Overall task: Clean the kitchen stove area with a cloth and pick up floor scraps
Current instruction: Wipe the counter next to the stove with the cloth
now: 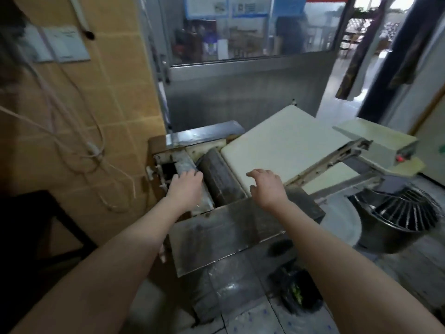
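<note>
Head view. Both bare forearms reach forward over a worn metal machine (226, 233).

Left hand (186, 186): palm down, fingers nearly straight and close together. The fingertips lie on a dull grey metal plate (184, 162) and grip nothing.

Right hand (267, 186): palm down, fingers spread and loosely bent, holding nothing. It is over the near corner of a smooth, flat cream-white slab (284, 143) with rounded corners. Cannot tell if the fingertips touch it.

Between the hands is a dark cylindrical roller (220, 177), matte and grimy, lying lengthwise away from the person. Beneath both wrists is a flat steel cover, scuffed and smeared, with a straight folded front edge.

Task's thing: below the right forearm, a crumpled black bag (286, 307) sits on the pale tiled floor (252, 319), against the base of the machine. Green scraps (297, 291) show in its mouth. The picture is soft there, so no finer detail.

Right of the right hand is a round stainless mixing bowl (390, 235), topped by a fan of thin wire bars (407, 208). Beyond it a cream housing carries a small red button (400, 158).

Left of the left hand is a wall of ochre square tiles (120, 92), with pale cables (96, 145) hanging in loops from white switch plates (60, 44). A dark square-edged frame (48, 225) stands low beside the left forearm.

Ahead of both hands is a brushed-steel door (240, 92), its upper half glazed.
</note>
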Demonstrator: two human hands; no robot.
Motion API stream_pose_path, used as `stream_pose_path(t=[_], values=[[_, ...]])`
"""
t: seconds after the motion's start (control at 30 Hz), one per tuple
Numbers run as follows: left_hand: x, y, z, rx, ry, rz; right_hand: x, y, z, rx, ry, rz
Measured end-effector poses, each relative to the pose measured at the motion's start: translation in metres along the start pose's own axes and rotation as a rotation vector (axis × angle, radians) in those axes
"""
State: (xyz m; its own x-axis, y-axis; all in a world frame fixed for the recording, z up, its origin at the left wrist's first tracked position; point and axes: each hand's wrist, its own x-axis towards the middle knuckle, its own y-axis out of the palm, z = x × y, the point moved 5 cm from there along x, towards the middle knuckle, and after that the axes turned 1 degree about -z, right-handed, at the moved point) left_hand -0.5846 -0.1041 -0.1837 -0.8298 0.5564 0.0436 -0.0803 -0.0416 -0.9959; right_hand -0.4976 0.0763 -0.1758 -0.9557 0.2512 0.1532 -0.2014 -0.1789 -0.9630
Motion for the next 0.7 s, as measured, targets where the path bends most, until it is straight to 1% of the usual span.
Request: stream_pose_path(t=[0.1, 0.23, 0.43, 0.53, 0.7], values=[[-0.023, -0.003, 0.033, -0.012, -0.15, 0.034, 0.02, 0.006, 0.032, -0.013, -0.162, 0.033], [-0.062, -0.006, 0.073, -0.079, -0.334, -0.002, 0.035, 0.013, 0.072, 0.011, -0.35, 0.069], [-0.142, -0.001, 0.117, 0.007, -0.631, 0.045, 0.031, 0.029, 0.146, 0.053, -0.619, 0.164], [-0.186, 0.0, 0.138, 0.038, -0.733, 0.047, 0.023, 0.039, 0.187, 0.046, -0.712, 0.198], [-0.257, 0.002, 0.174, -0.016, -0.864, 0.043, 0.001, 0.056, 0.25, 0.018, -0.824, 0.261]])
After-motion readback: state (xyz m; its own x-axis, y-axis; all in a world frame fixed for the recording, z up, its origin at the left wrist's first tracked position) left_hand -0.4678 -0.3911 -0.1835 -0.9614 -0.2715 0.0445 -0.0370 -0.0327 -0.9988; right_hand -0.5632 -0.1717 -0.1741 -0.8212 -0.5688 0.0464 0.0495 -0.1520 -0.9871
